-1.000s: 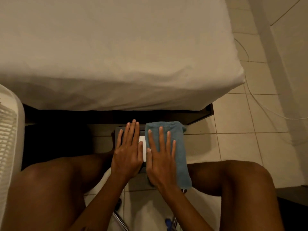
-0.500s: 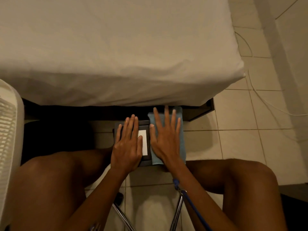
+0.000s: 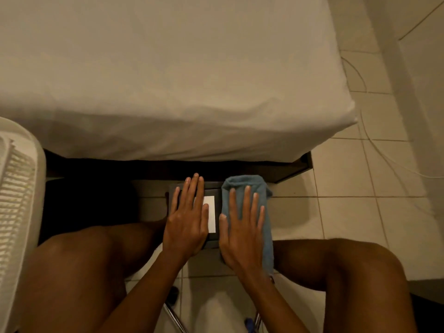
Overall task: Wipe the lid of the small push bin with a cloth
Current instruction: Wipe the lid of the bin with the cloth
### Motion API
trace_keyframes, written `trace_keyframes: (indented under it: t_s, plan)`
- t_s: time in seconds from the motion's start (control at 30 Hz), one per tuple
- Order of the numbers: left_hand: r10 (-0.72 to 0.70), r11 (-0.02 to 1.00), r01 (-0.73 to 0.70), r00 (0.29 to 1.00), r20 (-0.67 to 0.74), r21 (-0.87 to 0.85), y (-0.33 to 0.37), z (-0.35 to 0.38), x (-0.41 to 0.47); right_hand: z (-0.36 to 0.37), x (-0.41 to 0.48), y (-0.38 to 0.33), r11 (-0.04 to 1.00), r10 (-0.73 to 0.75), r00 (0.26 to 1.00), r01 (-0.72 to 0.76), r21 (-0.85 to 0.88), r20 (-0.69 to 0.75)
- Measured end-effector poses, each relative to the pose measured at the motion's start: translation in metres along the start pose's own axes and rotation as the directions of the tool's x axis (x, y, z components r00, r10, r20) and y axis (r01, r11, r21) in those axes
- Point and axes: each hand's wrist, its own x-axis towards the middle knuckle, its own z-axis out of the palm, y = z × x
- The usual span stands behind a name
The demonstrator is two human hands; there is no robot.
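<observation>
The small push bin [image 3: 215, 188] is dark grey and stands on the tiled floor between my knees, seen from above. A white rectangle [image 3: 211, 213] marks the middle of its lid. My left hand [image 3: 187, 219] lies flat on the lid's left half, fingers together and stretched out. A folded blue cloth [image 3: 245, 186] covers the lid's right side and hangs over its right edge. My right hand [image 3: 241, 227] presses flat on the cloth with spread fingers.
A bed with a white sheet [image 3: 168, 80] fills the top, its dark frame [image 3: 288, 169] just beyond the bin. A white slatted basket [image 3: 16, 200] stands at the left. A thin white cable [image 3: 374, 150] runs over the floor tiles at the right. Chair legs [image 3: 173, 313] show below.
My right hand slid the cloth away toward the bed and has now drawn it back toward me. The left hand stayed on the lid.
</observation>
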Motion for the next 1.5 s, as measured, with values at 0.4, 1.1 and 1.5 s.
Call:
trace_keyframes:
  t_s: [0.4, 1.1, 1.5]
  plan:
    - [0.015, 1.0, -0.015, 1.0, 0.0, -0.019, -0.002, 0.003, 0.002, -0.005, 0.04, 0.015, 0.999, -0.027, 0.999, 0.026, 0.031, 0.018]
    - [0.006, 1.0, -0.006, 1.0, -0.019, 0.002, 0.0, 0.003, 0.004, -0.012, 0.052, 0.04, 0.989, 0.071, 0.997, -0.07, 0.133, -0.001]
    - [0.013, 1.0, -0.013, 1.0, -0.007, 0.022, -0.001, 0.0, 0.003, -0.001, 0.017, 0.037, 0.951, 0.165, 0.986, -0.152, 0.268, -0.027]
